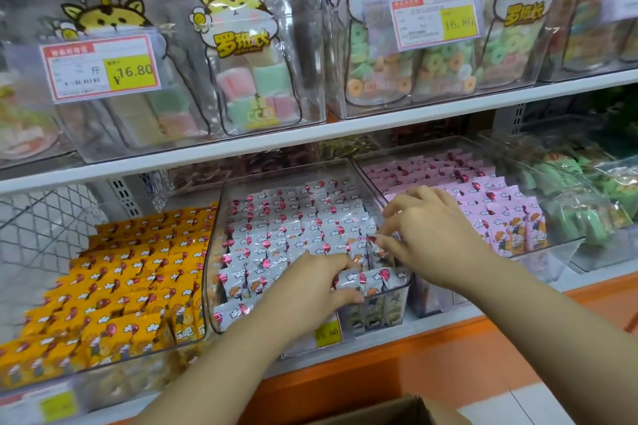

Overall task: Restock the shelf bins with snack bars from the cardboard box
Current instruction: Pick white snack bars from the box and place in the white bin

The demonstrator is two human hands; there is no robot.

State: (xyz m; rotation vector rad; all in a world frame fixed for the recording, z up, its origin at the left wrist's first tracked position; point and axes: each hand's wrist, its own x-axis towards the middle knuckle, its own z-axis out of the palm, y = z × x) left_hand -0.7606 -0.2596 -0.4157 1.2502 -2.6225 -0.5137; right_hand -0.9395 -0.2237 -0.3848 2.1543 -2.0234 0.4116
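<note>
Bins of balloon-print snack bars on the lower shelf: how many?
3: orange bin left, white bin centre, pink bin right. Others may lie beyond the frame.

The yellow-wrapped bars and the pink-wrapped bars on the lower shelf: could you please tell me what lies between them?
In the head view, a clear bin of white-wrapped bars lies between them, with the left hand and right hand at its front.

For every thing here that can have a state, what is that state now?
left hand: grips white snack bars at the middle bin's front.
right hand: pinches one white bar above them.
middle bin: almost full.
bin of orange bars: full.
bin of pink bars: full.
cardboard box: open, mostly out of view.
</note>
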